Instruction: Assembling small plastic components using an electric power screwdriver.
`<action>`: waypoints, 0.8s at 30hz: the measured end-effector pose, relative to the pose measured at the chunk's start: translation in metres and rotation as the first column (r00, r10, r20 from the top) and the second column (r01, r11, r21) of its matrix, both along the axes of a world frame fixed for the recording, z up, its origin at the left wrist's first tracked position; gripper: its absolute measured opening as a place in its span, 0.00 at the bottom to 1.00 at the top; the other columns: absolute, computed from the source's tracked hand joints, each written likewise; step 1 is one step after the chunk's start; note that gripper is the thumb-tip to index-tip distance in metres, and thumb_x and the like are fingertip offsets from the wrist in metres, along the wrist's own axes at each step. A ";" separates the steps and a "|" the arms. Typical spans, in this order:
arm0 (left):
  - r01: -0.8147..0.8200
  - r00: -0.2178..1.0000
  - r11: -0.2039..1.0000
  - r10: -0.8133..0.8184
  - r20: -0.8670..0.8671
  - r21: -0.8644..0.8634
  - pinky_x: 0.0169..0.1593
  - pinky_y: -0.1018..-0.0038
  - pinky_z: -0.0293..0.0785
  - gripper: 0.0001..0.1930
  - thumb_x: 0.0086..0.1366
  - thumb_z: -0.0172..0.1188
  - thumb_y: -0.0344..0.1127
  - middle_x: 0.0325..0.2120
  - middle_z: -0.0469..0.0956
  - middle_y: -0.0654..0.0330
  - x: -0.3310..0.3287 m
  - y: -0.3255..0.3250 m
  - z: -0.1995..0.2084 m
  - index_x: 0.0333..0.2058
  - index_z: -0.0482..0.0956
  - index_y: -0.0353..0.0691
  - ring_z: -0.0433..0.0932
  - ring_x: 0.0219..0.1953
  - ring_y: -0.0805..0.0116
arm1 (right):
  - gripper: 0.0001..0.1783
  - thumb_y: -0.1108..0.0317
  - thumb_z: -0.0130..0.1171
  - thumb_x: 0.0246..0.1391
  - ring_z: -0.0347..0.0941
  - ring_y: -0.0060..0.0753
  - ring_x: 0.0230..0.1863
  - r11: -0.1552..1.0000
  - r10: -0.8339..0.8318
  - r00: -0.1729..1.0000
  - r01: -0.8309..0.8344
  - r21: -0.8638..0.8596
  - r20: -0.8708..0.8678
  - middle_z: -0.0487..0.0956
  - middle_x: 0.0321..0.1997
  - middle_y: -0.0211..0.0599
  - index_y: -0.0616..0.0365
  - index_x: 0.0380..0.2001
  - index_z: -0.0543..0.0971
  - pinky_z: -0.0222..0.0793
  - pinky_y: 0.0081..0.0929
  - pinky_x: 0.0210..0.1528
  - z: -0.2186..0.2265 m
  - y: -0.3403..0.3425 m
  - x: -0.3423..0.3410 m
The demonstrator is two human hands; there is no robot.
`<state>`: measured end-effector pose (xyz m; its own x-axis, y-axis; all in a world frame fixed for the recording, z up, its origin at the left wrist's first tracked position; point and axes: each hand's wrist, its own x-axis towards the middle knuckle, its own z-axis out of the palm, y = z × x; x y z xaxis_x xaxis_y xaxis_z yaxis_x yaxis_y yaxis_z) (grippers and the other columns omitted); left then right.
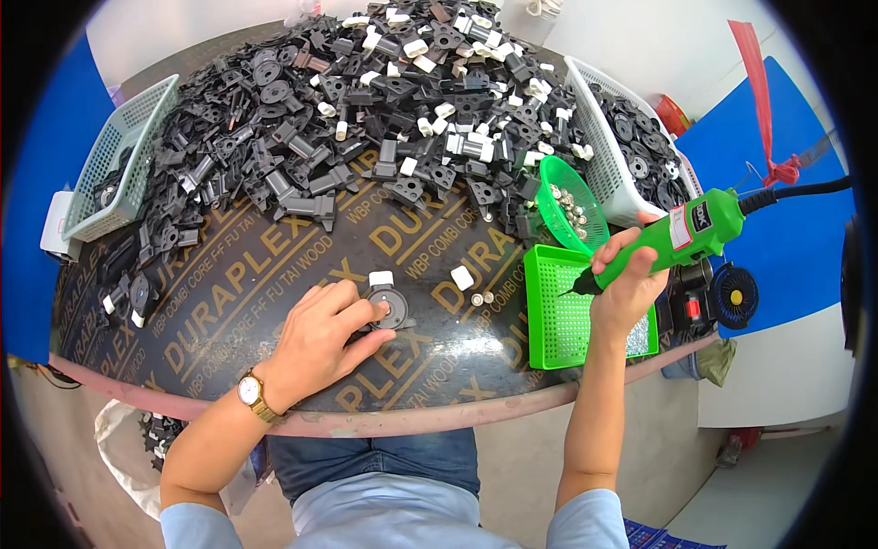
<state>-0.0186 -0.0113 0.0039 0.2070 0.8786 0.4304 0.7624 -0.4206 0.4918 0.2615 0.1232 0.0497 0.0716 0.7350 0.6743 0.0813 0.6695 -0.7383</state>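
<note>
My left hand (325,329), with a gold watch on its wrist, steadies a black round plastic part (393,306) on the table. The index fingertip presses near the part's middle, and the thumb lies along its near side. A white plastic piece (380,279) sticks out at the part's far edge. My right hand (629,279) is wrapped round a green electric screwdriver (700,229), its bit pointing left above a green rectangular basket (540,343). Between the hands lie a loose white piece (462,277) and small round metal pieces (482,298).
A large heap of black and white plastic parts (366,110) covers the table's far side. A green round basket (551,183) holds small metal pieces. Pale baskets stand left (128,146) and right (604,137). The screwdriver's black cable (805,190) runs right, above a small fan (734,297).
</note>
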 end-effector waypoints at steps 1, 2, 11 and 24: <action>-0.002 1.000 1.000 0.002 -0.001 0.001 0.32 0.69 0.66 0.12 0.50 0.67 0.37 0.23 0.66 0.62 0.000 0.000 0.000 0.33 0.76 0.43 0.69 0.27 0.62 | 0.37 0.38 0.52 0.53 0.63 0.20 0.17 1.000 -0.002 1.000 0.002 -0.004 0.005 0.66 0.19 0.31 0.65 0.47 0.64 0.60 0.17 0.19 0.000 0.000 -0.001; 0.000 1.000 1.000 0.000 0.005 0.011 0.32 0.69 0.66 0.13 0.50 0.67 0.37 0.23 0.66 0.62 -0.001 0.000 -0.002 0.33 0.76 0.43 0.69 0.27 0.62 | 0.37 0.38 0.52 0.53 0.63 0.20 0.17 1.000 -0.001 1.000 0.001 -0.003 0.004 0.66 0.19 0.31 0.65 0.47 0.64 0.60 0.17 0.19 0.000 0.000 -0.001; -0.004 1.000 1.000 0.004 0.010 0.008 0.31 0.71 0.66 0.13 0.50 0.67 0.39 0.24 0.68 0.63 -0.001 0.001 -0.005 0.34 0.77 0.43 0.70 0.26 0.63 | 0.34 0.42 0.54 0.54 0.64 0.20 0.17 0.998 0.059 0.997 -0.060 0.010 0.051 0.68 0.20 0.32 0.65 0.46 0.64 0.60 0.17 0.18 -0.001 0.000 -0.004; 0.043 0.991 0.993 -0.057 0.125 0.106 0.46 0.68 0.65 0.09 0.53 0.66 0.36 0.40 0.77 0.62 -0.003 0.010 -0.009 0.31 0.78 0.41 0.72 0.47 0.58 | 0.42 0.31 0.46 0.50 0.60 0.18 0.16 0.994 0.093 0.987 -0.099 -0.041 -0.128 0.63 0.18 0.26 0.62 0.48 0.61 0.57 0.17 0.19 0.044 -0.026 -0.036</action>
<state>-0.0217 -0.0017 -0.0048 0.1874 0.8181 0.5437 0.6732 -0.5101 0.5354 0.2260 0.0975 0.0939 0.0812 0.7736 0.6285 -0.0775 0.6336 -0.7698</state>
